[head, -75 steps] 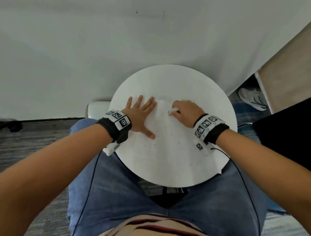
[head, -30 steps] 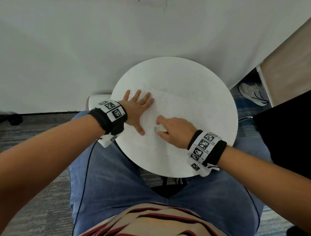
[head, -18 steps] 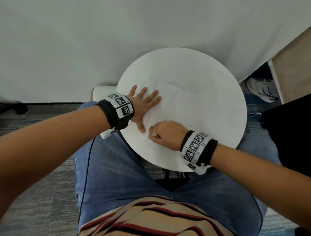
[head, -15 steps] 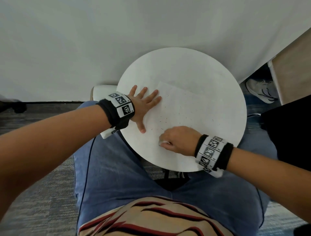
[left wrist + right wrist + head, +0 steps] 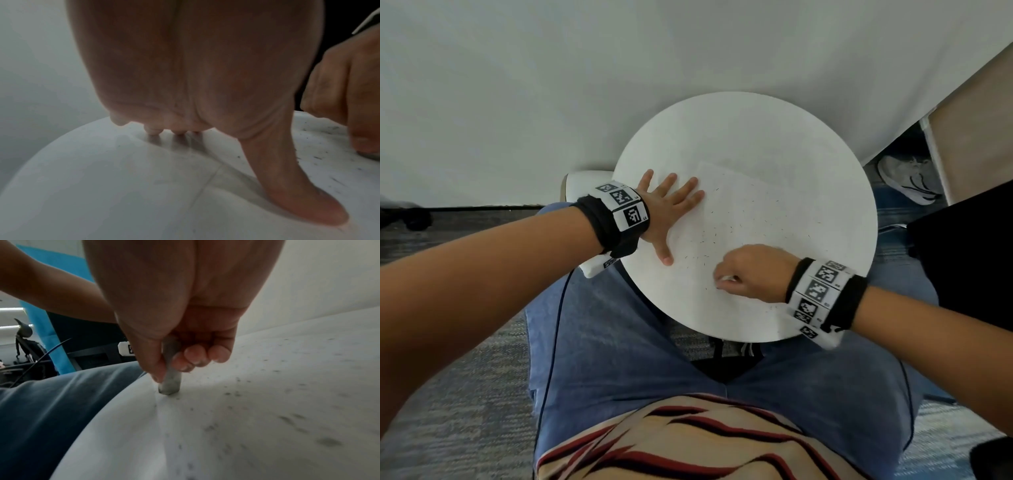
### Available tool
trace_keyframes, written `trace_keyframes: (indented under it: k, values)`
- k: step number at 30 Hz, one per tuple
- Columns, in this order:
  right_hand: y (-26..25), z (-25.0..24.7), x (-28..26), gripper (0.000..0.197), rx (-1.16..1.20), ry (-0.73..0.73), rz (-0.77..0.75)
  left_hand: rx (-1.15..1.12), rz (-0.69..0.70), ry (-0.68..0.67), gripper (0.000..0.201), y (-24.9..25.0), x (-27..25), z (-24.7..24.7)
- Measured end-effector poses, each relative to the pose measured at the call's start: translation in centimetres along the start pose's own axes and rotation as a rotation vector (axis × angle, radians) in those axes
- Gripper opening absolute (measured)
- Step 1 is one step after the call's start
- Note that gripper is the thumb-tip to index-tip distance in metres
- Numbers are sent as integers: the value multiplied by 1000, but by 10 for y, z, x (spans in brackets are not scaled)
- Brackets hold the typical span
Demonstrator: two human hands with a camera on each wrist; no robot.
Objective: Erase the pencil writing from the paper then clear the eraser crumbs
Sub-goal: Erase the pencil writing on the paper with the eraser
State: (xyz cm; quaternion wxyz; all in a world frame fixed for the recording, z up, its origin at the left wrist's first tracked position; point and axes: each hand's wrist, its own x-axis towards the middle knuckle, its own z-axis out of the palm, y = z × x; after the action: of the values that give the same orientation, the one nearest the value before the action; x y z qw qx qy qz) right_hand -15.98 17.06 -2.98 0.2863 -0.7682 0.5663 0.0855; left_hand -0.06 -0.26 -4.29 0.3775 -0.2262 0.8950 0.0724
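Note:
A white sheet of paper (image 5: 750, 219) lies on the round white table (image 5: 743, 130), dotted with dark eraser crumbs (image 5: 702, 243). My left hand (image 5: 667, 209) lies flat with fingers spread on the paper's left edge, thumb (image 5: 304, 199) stretched toward me. My right hand (image 5: 753, 270) pinches a small white eraser (image 5: 170, 378) between thumb and curled fingers, its dirty tip pressed on the paper near the sheet's near-left corner. In the head view only the eraser's end (image 5: 726, 279) shows. No pencil writing is visible.
The table's near edge (image 5: 688, 322) sits over my lap in blue jeans (image 5: 619, 342). A white wall stands behind the table. A shoe (image 5: 907, 178) lies on the floor at the right, beside a black object (image 5: 962, 246). Crumbs (image 5: 287, 418) scatter across the table too.
My right hand with the eraser has come from the upper middle of the sheet down to its near edge, rubbing left and right there. The left hand has stayed flat on the paper.

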Motion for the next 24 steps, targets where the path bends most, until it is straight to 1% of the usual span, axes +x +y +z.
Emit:
trace_keyframes:
  k: [3,5,9,11,13,16,18,19,22,24]
  values:
    - [13,2,-25,30,-40,-73,32,-3,3,2,149,0,1,0]
    - [12,0,-26,31,-63,-82,46,3,-2,0,149,1,1,0]
    - [-10,2,2,31,-7,47,6,25,-10,-8,149,1,2,0]
    - [-18,6,12,32,4,47,-6,22,-9,-9,149,0,1,0]
    - [-13,8,4,33,-19,20,-3,14,-3,-6,150,-1,2,1]
    - [1,5,-20,34,-110,-92,5,-8,3,-1,150,-2,3,2]
    - [5,1,-25,31,-117,-120,32,-18,2,2,150,0,4,2]
    - [3,-1,-22,30,-103,-100,39,-13,1,0,150,1,4,2]
    - [-12,-1,1,30,-38,28,29,-1,-9,-7,150,2,4,2]
    - [-16,5,9,30,-1,49,21,-1,-13,-6,150,1,3,2]
